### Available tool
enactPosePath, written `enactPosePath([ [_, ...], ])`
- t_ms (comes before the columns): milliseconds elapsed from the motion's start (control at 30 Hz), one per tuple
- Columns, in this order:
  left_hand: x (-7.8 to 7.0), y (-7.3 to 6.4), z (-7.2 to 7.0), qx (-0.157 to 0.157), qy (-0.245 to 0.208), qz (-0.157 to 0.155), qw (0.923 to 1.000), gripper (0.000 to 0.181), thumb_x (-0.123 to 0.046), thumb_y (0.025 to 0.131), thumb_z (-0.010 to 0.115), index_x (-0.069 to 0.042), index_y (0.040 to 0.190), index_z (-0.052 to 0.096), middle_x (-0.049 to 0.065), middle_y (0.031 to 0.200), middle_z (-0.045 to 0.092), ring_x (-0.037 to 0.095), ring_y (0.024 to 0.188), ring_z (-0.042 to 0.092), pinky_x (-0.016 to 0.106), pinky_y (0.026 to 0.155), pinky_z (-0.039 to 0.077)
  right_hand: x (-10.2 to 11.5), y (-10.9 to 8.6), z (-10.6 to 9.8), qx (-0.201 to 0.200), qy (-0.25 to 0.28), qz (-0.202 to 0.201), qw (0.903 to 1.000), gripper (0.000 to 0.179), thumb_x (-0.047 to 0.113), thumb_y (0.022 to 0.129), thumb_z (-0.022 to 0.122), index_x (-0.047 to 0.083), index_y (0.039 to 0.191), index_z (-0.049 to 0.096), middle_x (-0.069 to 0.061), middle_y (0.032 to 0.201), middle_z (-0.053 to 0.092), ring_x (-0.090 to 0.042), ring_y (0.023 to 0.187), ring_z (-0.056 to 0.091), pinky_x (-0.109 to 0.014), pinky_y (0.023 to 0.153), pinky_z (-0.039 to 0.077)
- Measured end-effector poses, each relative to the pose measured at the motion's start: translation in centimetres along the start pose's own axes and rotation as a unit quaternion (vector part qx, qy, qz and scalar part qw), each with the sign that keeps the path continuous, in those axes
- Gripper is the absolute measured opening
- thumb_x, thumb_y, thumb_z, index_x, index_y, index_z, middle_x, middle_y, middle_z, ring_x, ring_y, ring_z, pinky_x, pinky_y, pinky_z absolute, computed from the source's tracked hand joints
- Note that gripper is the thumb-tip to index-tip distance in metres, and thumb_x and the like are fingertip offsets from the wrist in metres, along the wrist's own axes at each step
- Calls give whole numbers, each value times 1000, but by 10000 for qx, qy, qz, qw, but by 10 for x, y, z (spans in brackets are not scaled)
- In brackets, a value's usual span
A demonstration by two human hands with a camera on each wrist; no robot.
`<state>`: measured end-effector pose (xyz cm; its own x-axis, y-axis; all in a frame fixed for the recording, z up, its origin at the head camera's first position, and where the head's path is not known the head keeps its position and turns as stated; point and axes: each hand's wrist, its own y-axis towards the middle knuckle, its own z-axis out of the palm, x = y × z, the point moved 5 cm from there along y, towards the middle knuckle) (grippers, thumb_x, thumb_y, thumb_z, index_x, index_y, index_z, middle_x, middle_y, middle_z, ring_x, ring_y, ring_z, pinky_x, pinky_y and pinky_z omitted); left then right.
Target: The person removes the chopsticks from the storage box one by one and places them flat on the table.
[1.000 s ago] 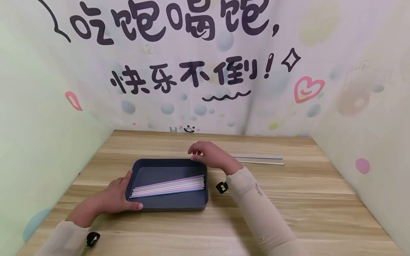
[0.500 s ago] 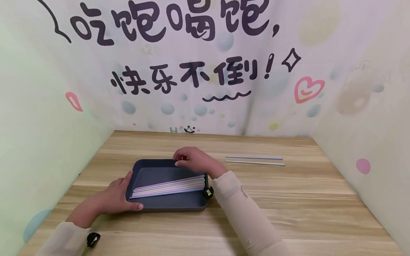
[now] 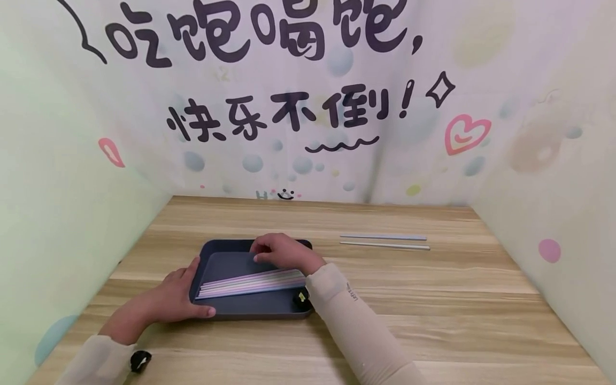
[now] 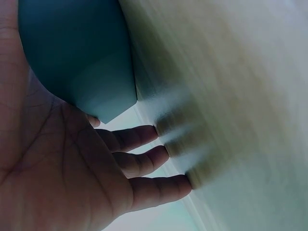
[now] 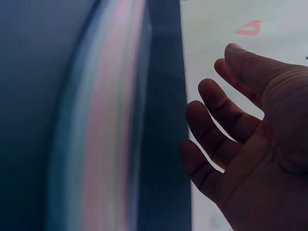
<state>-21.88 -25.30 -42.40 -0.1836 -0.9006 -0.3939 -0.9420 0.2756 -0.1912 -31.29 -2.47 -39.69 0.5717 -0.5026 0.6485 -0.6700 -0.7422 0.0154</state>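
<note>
One left hand [image 3: 173, 294], fingers extended, rests against the left end of the dark tray [image 3: 247, 306]; the right hand [image 3: 281, 251] hovers above it, fingers loosely bent, empty.

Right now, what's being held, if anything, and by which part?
Nothing in the right hand, loosely curled above the tray. The left hand isn't gripping either, just spread against the tray's near left corner, thumb along the near side.

A white backdrop [image 3: 289, 75], printed with black characters [image 3: 294, 113] and a pink heart [image 3: 466, 135], is seen beyond the right hand [image 3: 284, 251]. A pale green side wall [image 3: 86, 187] is seen left of the left hand [image 3: 173, 295], a wood-grained tabletop [image 3: 433, 305] below it.
</note>
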Motion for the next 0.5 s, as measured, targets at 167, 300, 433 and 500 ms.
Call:
enactPosePath([
  [167,0,0,1,-21,-12,34,10000,134,-66,72,78,14,150,5,49,137,29,61,127,33,66,96,37,-7,0,13,144,-169,176,9996,20,21,99,63,13,117,68,7,107,66,-5,86,57,-22,77,47],
  [300,0,0,2,-43,-33,48,10000,134,-65,72,78,14,151,4,48,138,29,61,128,33,66,97,37,-13,-1,18,130,-367,306,9988,17,19,99,64,14,113,70,7,104,66,-4,84,57,-21,77,47],
  [433,-1,0,2,-25,-11,43,10000,133,-63,73,78,15,150,4,49,137,29,61,127,33,66,97,37,-16,0,21,122,-578,309,9978,13,20,99,65,15,109,70,9,101,65,-5,81,56,-21,76,46],
  [500,-2,0,1,-1,6,7,10000,132,-63,73,78,14,150,4,48,137,29,61,127,33,66,97,37,-17,0,21,112,-601,310,9976,12,20,99,65,16,109,70,9,101,65,-5,81,56,-21,76,46],
])
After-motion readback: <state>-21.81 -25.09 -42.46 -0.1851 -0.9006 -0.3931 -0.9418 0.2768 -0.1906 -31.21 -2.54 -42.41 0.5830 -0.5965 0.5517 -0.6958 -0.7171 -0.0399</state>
